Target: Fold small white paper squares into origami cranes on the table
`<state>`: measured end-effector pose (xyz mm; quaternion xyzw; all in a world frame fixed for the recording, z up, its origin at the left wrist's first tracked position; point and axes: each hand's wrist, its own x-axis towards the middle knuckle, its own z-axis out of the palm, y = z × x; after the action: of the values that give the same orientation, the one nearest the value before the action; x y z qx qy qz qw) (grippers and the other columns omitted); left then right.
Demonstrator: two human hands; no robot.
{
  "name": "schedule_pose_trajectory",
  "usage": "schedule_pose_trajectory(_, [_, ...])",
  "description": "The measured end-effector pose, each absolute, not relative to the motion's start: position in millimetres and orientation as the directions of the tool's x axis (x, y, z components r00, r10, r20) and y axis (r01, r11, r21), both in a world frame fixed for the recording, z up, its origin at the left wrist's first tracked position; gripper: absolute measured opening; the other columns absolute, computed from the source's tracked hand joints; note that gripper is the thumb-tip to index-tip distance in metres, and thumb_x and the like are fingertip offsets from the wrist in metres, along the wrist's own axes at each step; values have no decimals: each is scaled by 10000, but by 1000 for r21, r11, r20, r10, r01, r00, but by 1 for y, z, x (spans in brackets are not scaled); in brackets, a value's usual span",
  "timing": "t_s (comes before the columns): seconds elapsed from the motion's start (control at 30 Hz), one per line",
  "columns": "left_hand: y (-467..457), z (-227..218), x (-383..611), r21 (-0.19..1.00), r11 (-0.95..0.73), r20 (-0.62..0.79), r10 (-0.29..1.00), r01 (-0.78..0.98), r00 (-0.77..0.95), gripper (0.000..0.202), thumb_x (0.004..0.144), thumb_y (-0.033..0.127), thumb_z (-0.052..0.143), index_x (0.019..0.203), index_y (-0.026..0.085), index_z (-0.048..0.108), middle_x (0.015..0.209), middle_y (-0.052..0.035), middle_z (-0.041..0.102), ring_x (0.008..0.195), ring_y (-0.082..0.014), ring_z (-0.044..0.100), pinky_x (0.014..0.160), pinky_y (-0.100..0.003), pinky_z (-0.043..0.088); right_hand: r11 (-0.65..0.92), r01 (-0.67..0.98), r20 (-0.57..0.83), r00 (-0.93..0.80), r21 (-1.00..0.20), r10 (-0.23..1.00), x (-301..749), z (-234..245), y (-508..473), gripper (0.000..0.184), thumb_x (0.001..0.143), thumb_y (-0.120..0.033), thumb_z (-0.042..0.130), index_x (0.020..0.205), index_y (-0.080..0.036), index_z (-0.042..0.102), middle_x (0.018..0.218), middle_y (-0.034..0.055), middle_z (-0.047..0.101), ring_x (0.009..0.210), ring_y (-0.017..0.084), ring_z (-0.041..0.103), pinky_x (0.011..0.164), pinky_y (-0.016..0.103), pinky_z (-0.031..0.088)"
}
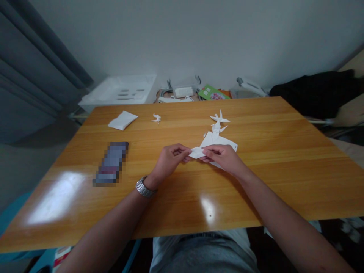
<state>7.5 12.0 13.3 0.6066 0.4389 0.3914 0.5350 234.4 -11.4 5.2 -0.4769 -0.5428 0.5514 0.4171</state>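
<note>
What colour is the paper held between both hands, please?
The folded paper is white, showing best in the head view.

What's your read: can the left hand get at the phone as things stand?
Probably yes: only tabletop shows between the left hand and the phone, though the hand's fingers hold the folded paper.

wooden table (284,159): folded paper (123,121), blurred phone (112,161), paper figures (220,118), white sheet (208,139).

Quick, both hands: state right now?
Left hand: closed, pinching one end of the small folded paper.
Right hand: closed, pinching the other end of the same paper.
</note>
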Motion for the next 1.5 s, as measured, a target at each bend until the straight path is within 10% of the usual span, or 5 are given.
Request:
schedule_pose_trajectory(0.47, [22, 11, 1, 987, -59, 32, 984, 148, 173, 302, 826, 432, 740, 856, 137, 683, 697, -28, 716, 629, -128, 697, 577, -185, 543, 207, 358, 166, -142, -911, 976, 234, -4, -9, 310, 932, -452, 641, 1072, -202, 759, 1018, 71, 790, 932, 227, 725, 858, 347, 561])
schedule_pose_trajectory(0.83, [20, 8, 6, 996, -54, 40, 983, 72, 180, 309, 822, 431, 760, 883, 137, 684, 727, -28, 714, 667, -134, 711, 583, -181, 544, 125, 604, 91, -87, -787, 992, 256, 3, -1, 273, 911, -437, 633, 950, -197, 756, 931, 73, 778, 815, 222, 695, 777, 349, 535])
schedule_pose_trajectory(1.1, [13, 12, 10, 996, -83, 78, 981, 20, 180, 321, 844, 439, 745, 908, 131, 682, 757, -35, 719, 661, -127, 706, 605, -190, 554, 0, 181, -35, -192, -983, 981, 223, 32, -10, 393, 863, -560, 692, 962, -179, 696, 870, 63, 744, 763, 182, 690, 672, 289, 553])
schedule_pose_trajectory(1.5, [13, 0, 10, 980, -173, 142, 954, 100, 264, 221, 891, 345, 681, 1002, 155, 661, 899, -54, 723, 804, -139, 703, 719, -227, 578, -28, 122, -52, -203, -992, 978, 218, 8, -2, 324, 868, -486, 724, 914, -170, 671, 791, 50, 748, 667, 155, 675, 672, 286, 536])
